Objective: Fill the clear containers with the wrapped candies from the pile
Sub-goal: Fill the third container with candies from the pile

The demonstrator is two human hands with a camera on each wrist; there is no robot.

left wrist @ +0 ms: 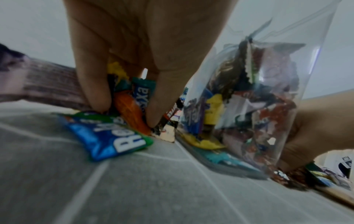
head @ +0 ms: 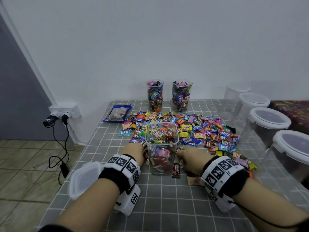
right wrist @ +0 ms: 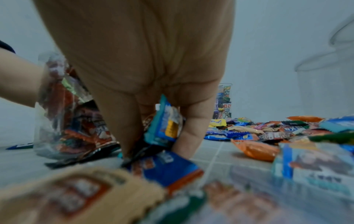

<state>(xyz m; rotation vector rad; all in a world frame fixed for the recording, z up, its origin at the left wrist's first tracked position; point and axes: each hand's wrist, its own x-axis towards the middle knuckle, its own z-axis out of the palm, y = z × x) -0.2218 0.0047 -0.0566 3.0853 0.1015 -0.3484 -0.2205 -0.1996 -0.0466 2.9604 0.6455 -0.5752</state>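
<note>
Gathering wrapped candies [left wrist: 132,106] either side of the clear container [head: 161,148] at frame centre, left hand [head: 133,154] and right hand [head: 190,159] each curl fingers [left wrist: 91,91] round a small bunch (light, slippery, crinkly); pinching several mid-wrapper should hold best.

My open container [head: 161,148] sits mid-worktop [head: 167,198], candy pile [head: 192,129] right behind it. Two filled containers [head: 181,96] stand at the back by the wall, lidded tubs [head: 269,119] line the right edge, a loose lid [head: 83,178] sits front-left.
</note>
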